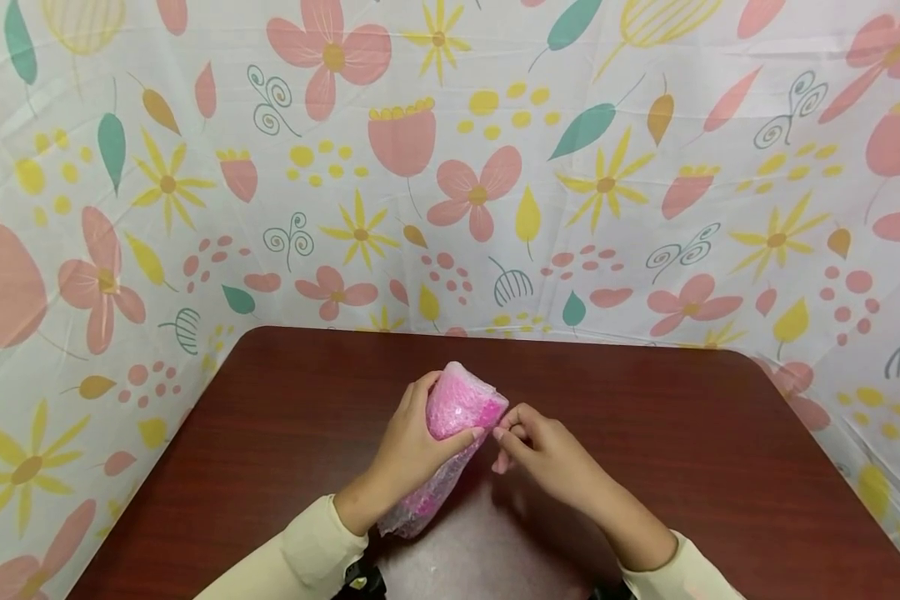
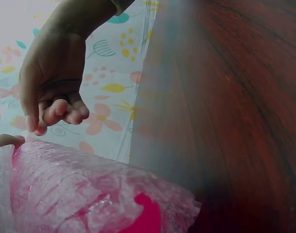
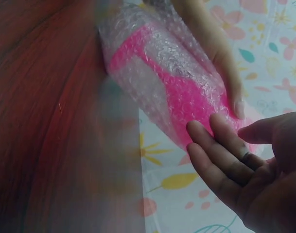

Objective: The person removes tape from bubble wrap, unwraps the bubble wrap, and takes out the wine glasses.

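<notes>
A bright pink object in clear bubble wrap point(image 1: 457, 408) is held at a slant above the dark table. My left hand point(image 1: 408, 446) grips it around the upper part, thumb across the near side. Close by its right edge is my right hand point(image 1: 547, 450), thumb and index fingertips together, the other fingers loosely bent. Seen from the left wrist, the right hand point(image 2: 55, 77) hangs over the wrapped end, index tip right at the wrap. In the right wrist view the right hand's fingers point(image 3: 225, 160) overlap the wrap; I cannot tell whether thumb and index pinch its edge.
The dark reddish-brown table point(image 1: 270, 433) has rounded far corners. Behind it and along the sides hangs a white curtain point(image 1: 390, 200) with flowers and leaves printed on it. Light-coloured sleeves point(image 1: 307, 542) cover both forearms.
</notes>
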Available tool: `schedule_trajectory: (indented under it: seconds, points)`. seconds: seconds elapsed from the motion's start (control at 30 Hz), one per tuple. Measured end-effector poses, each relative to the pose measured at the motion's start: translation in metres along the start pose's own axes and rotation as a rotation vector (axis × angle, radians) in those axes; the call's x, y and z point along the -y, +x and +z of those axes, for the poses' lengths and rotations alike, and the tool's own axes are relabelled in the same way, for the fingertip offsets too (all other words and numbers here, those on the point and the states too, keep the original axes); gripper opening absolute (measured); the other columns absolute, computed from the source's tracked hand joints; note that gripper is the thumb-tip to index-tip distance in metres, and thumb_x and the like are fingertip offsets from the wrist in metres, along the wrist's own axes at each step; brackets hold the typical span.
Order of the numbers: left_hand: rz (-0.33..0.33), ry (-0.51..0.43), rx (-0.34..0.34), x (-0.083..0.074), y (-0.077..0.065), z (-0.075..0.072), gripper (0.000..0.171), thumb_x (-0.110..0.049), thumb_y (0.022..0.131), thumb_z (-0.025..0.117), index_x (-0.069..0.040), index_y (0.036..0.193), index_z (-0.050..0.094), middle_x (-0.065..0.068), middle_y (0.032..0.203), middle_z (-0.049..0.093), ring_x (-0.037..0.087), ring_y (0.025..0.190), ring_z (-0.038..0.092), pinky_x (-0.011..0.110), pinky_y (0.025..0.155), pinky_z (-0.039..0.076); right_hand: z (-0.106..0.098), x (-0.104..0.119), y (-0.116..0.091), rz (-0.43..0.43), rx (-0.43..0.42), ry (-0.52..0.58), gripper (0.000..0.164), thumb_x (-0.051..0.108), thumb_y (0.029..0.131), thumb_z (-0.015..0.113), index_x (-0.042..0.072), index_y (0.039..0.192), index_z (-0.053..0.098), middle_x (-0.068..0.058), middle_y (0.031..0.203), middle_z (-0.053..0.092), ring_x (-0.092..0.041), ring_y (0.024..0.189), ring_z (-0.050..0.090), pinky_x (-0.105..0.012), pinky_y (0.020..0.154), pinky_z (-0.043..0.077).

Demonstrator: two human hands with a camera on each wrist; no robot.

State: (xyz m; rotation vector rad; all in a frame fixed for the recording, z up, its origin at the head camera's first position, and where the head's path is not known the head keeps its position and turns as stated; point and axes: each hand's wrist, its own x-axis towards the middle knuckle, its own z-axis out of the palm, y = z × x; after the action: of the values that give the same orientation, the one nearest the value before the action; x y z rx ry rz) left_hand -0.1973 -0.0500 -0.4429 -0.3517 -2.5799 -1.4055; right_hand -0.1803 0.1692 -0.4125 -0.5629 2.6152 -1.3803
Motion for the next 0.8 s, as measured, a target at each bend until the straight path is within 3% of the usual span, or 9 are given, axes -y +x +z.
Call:
schedule_trajectory:
  seconds: [0.2,0.4,0.67,0.8]
  points:
    - [-0.016,-0.002,-0.001,0.0000,0.0009,-0.0008,0.093,-0.052,0.076,0.085,-0.025,0.150,0.036,0.002,0.137,0.050,0.020,0.110,0.058,0.041,0.093,0.053,-0.0005,0.0001,0.0001,-0.030,0.000,0.007,0.008,0.021,0.105,0.055,0.015,0.100,0.057,0.007,0.073,0.071,-0.009,0.074,0.071,-0.024,0.063,0.049]
    - [-0.006,-0.004,-0.002,-0.0010,0.0014,-0.0016,0.092,-0.054,0.076,0.084,-0.024,0.149,0.037,0.001,0.135,0.050,0.019,0.109,0.058,0.041,0.091,0.054,0.0005,-0.0002,-0.0001,-0.064,-0.001,0.003,0.007,0.017,0.105,0.053,0.016,0.104,0.060,0.009,0.076,0.073,-0.008,0.079,0.071,-0.024,0.077,0.053]
    - [0.001,0.007,0.000,0.0004,0.0018,-0.0015,0.094,-0.056,0.076,0.083,-0.023,0.150,0.036,0.002,0.136,0.050,0.019,0.113,0.057,0.042,0.095,0.052,0.0029,-0.0024,0.0006,-0.109,0.054,0.086,0.015,0.016,0.107,0.050,0.006,0.116,0.054,-0.003,0.095,0.078,-0.013,0.092,0.074,-0.040,0.087,0.060]
    - [-0.016,0.000,0.037,0.0011,0.0027,-0.0018,0.097,-0.060,0.077,0.080,-0.024,0.153,0.032,0.001,0.144,0.049,0.021,0.120,0.053,0.045,0.097,0.051,0.0022,-0.0050,0.0007,-0.125,0.069,0.125,0.017,0.018,0.107,0.050,0.004,0.117,0.049,-0.008,0.106,0.078,-0.018,0.101,0.075,-0.037,0.087,0.060]
